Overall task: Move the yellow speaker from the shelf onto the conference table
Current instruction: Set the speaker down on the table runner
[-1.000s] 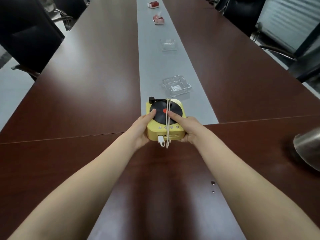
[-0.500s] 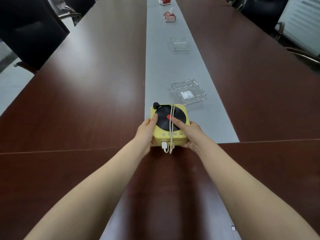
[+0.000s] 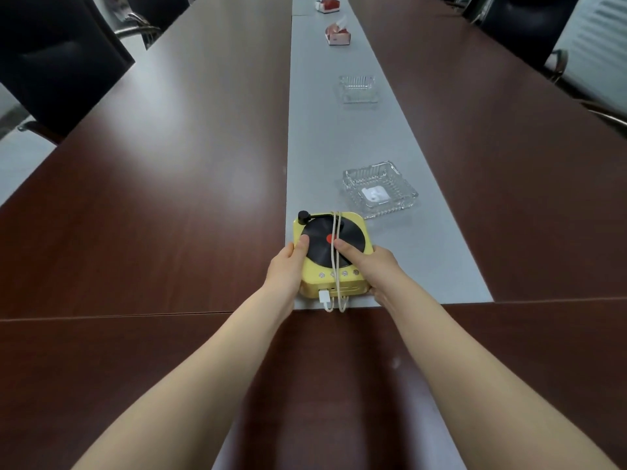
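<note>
The yellow speaker (image 3: pixel 334 256) is a small box shaped like a record player, with a black disc and red centre on top and a white cable wrapped over it. It sits low at the near end of the grey centre strip of the dark wood conference table (image 3: pixel 169 198). My left hand (image 3: pixel 288 266) grips its left side with the thumb on the disc. My right hand (image 3: pixel 371 266) grips its right side, thumb also on the disc. I cannot tell whether the speaker's base touches the table.
A glass ashtray (image 3: pixel 380 189) stands just beyond the speaker to the right. Farther along the grey strip are a second ashtray (image 3: pixel 358 88) and two red-and-white boxes (image 3: pixel 337 33). Black chairs (image 3: pixel 51 62) line both long table edges.
Both hands have carried the speaker forward, from over the dark wood end section onto the grey strip, closer to the near ashtray. The view has tilted and shifted with the reach.
</note>
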`<state>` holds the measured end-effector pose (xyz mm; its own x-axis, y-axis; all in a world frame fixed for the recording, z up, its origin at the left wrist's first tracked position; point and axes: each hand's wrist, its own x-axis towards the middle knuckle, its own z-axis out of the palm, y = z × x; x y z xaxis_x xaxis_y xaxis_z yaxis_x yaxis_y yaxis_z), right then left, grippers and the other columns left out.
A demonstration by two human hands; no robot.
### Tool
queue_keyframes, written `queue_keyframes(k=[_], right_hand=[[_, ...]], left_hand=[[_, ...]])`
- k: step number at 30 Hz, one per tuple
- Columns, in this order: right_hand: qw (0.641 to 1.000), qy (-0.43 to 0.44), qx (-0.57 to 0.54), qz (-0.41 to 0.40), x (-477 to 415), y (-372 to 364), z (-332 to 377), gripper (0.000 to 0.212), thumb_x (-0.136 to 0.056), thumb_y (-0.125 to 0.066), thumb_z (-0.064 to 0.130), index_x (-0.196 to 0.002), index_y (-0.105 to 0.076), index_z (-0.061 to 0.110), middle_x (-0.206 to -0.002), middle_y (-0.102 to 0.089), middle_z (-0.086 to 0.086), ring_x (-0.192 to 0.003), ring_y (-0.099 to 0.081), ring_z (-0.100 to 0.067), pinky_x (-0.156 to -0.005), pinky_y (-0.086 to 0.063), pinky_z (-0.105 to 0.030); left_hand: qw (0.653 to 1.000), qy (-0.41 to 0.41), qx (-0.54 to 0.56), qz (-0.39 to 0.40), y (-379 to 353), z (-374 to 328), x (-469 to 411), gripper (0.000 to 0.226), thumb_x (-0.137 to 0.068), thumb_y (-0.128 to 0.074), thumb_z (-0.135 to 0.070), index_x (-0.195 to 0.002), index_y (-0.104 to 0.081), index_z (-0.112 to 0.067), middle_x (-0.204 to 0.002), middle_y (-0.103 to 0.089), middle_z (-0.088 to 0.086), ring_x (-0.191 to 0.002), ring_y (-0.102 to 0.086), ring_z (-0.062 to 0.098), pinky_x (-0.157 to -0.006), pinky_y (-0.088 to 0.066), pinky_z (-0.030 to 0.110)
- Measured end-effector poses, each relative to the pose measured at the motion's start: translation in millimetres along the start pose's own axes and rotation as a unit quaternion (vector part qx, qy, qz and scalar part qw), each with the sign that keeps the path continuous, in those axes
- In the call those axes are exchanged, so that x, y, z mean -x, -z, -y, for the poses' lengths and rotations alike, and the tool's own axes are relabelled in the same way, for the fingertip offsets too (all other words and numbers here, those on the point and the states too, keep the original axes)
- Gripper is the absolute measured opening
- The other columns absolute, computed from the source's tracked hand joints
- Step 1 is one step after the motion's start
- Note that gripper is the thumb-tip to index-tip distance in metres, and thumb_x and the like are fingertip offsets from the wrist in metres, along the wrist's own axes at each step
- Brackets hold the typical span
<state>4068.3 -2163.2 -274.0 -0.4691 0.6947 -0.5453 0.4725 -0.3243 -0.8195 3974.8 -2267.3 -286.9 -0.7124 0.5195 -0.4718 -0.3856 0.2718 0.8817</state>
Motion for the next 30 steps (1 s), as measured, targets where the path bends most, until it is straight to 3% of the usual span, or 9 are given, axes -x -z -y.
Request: queue_keyframes(k=[3, 7, 10, 14, 18, 22, 28, 30], right_hand=[[0.998, 0.009, 0.053, -0.016, -3, -5, -6, 0.108, -0.03, -0.069, 0.079, -0.114, -0.061, 0.013, -0.12, -0.061, -0.008, -0.107, -0.059, -0.027, -0.088, -0.053, -0.043], [0.989, 0.03, 0.135, -0.043, -4, -11, -12, 0.113, -0.03, -0.054, 0.089, -0.114, -0.061, 0.015, -0.119, -0.061, -0.009, -0.109, -0.058, -0.028, -0.091, -0.05, -0.042], [0.968, 0.027, 0.242, -0.06, 0, -9, -11, 0.116, -0.037, -0.037, 0.095, -0.117, -0.058, 0.014, -0.121, -0.059, -0.01, -0.121, -0.045, -0.032, -0.091, -0.039, -0.039], [0.971, 0.033, 0.22, -0.088, 0, -7, -14, 0.094, -0.066, -0.054, 0.078, -0.133, -0.045, 0.013, -0.136, -0.042, -0.014, -0.129, -0.037, -0.032, -0.103, -0.037, -0.041], [0.978, 0.071, 0.163, -0.108, 2, -10, -20, 0.093, -0.069, -0.055, 0.075, -0.14, -0.038, 0.017, -0.141, -0.039, -0.011, -0.133, -0.034, -0.029, -0.109, -0.035, -0.048], [0.976, 0.081, 0.169, -0.114, 5, -10, -20, 0.091, -0.07, -0.056, 0.073, -0.14, -0.035, 0.02, -0.142, -0.039, -0.01, -0.134, -0.032, -0.029, -0.109, -0.033, -0.048], [0.974, 0.051, 0.21, -0.074, 7, -7, -9, 0.099, -0.065, -0.056, 0.078, -0.139, -0.038, 0.015, -0.141, -0.044, -0.01, -0.132, -0.037, -0.03, -0.107, -0.037, -0.045], [0.986, 0.033, 0.16, -0.041, 11, -3, -3, 0.098, -0.066, -0.06, 0.073, -0.142, -0.035, 0.015, -0.143, -0.043, -0.01, -0.132, -0.04, -0.029, -0.107, -0.038, -0.045]], left_hand=[[0.998, -0.004, -0.053, -0.017, 0, 3, -1, 0.058, -0.091, -0.042, -0.051, -0.137, -0.047, -0.016, -0.135, -0.056, -0.001, -0.123, -0.052, 0.019, -0.108, -0.04, 0.039], [0.995, -0.034, -0.09, -0.03, -4, 5, 4, 0.053, -0.095, -0.034, -0.047, -0.14, -0.04, -0.018, -0.133, -0.054, -0.003, -0.122, -0.051, 0.02, -0.106, -0.04, 0.042], [0.99, -0.063, -0.125, -0.024, -6, 12, 5, 0.073, -0.083, -0.036, -0.063, -0.145, -0.028, -0.026, -0.149, -0.04, 0.002, -0.136, -0.038, 0.026, -0.112, -0.033, 0.047], [0.981, -0.063, -0.18, -0.028, -6, 14, 5, 0.073, -0.089, -0.038, -0.061, -0.15, -0.016, -0.028, -0.159, -0.022, 0.003, -0.147, 0.001, 0.035, -0.118, -0.001, 0.047], [0.977, -0.068, -0.198, -0.024, -8, 10, 11, 0.072, -0.093, -0.038, -0.054, -0.152, -0.01, -0.024, -0.16, -0.015, 0.001, -0.147, 0.014, 0.028, -0.119, 0.006, 0.046], [0.978, -0.057, -0.201, -0.026, -8, 5, 15, 0.072, -0.092, -0.039, -0.054, -0.152, -0.011, -0.025, -0.16, -0.016, 0.001, -0.147, 0.014, 0.029, -0.119, 0.005, 0.046], [0.967, -0.04, -0.25, -0.013, -4, -5, 16, 0.058, -0.097, -0.028, -0.049, -0.149, -0.019, -0.026, -0.155, -0.03, 0.003, -0.147, -0.013, 0.028, -0.119, -0.008, 0.049], [0.97, -0.024, -0.242, 0.0, -1, -10, 17, 0.058, -0.096, -0.024, -0.051, -0.148, -0.022, -0.025, -0.155, -0.031, 0.003, -0.145, -0.02, 0.026, -0.118, -0.014, 0.049]])
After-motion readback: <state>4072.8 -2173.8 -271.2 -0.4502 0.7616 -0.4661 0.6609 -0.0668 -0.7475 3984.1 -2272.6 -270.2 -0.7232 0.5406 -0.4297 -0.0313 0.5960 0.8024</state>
